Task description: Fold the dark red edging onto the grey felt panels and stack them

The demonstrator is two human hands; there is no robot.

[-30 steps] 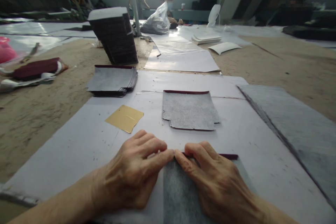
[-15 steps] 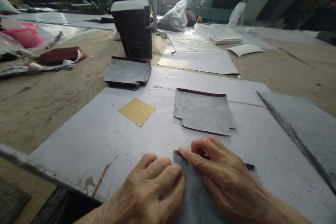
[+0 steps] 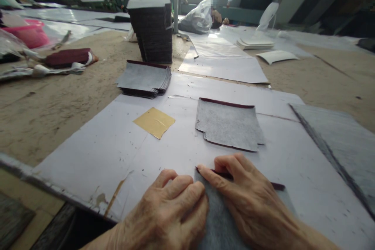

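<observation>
Grey cloth-like piece pressed under two bare hands, its lower part cut off from view

A grey, cloth-like flat piece [image 3: 216, 213] with a dark maroon strip [image 3: 277, 186] along its far edge is lying on a white sheet [image 3: 102, 156], at the near edge of the view. Its far left corner is pressed by the thumb of the right hand [image 3: 249, 191], whose fingers are bent over the strip; much of the piece is covered by that hand, and whether anything is pinched cannot be told. The left hand [image 3: 172, 207] is laid at the piece's left side with fingers curled; its fingertips are hidden, so its grip cannot be told.

Beyond the hands, a notched grey piece with a maroon far edge [image 3: 228, 125] is seen, with layers just showing at its left side. To its left are placed a yellow square card [image 3: 155, 122] and, farther off, a fanned stack of grey pieces [image 3: 143, 78], behind which a tall dark stack [image 3: 152, 33] is stood. Large grey sheets [image 3: 345, 140] are cut off at the right. A person in the background is partly hidden by a clear plastic bag [image 3: 196, 21].
</observation>
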